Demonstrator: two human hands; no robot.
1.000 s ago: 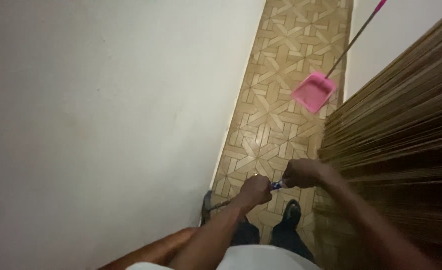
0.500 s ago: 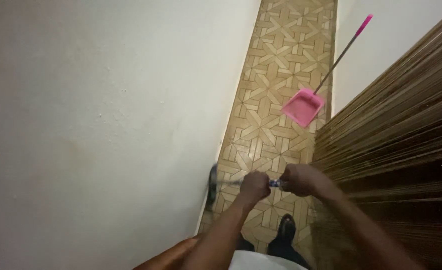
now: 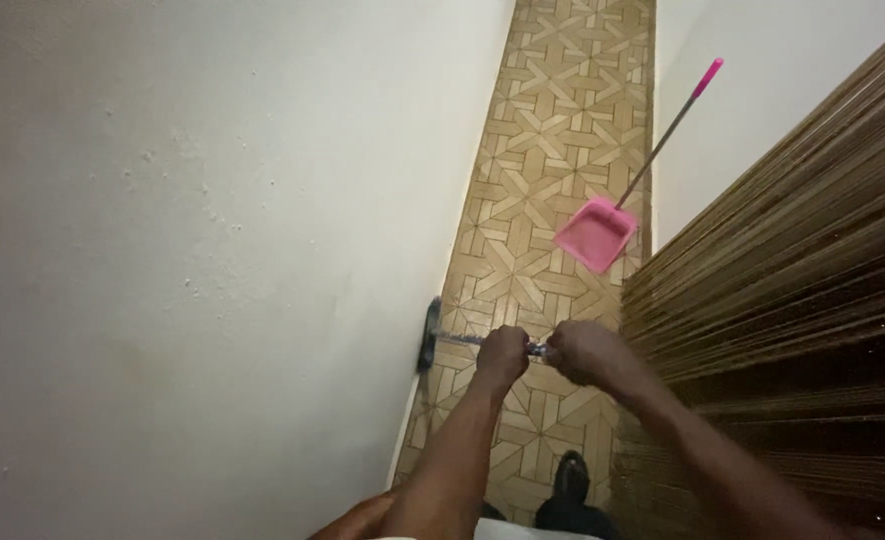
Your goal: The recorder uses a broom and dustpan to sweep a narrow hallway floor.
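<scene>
Both your hands are closed around the thin, dark, metal-looking handle of a broom (image 3: pixel 483 341): your left hand (image 3: pixel 503 356) grips lower along it, your right hand (image 3: pixel 578 352) nearer its end, the two fists almost touching. The handle runs leftward from your fists to a dark broom head (image 3: pixel 429 335), which sits on the floor right against the foot of the white plaster wall (image 3: pixel 213 250). With the head pressed into that corner, a hard push could, I judge, jam or scrape it along the wall, and your close-set grip gives you little leverage to steer it. The passage of tan, star-patterned floor tiles (image 3: pixel 543 160) is narrow, so a wide swing of the handle end could knock your right elbow or the handle against the stack of brown, ribbed wooden slats (image 3: pixel 793 270) on your right. Ahead, a pink plastic dustpan (image 3: pixel 595 234) stands on the tiles, just beside the slats, its long grey pole with a pink grip (image 3: pixel 708 77) leaning toward the far white wall; a careless sweep forward might tip it. Your dark shoe (image 3: pixel 570 475) stands below your hands, near the slats.
</scene>
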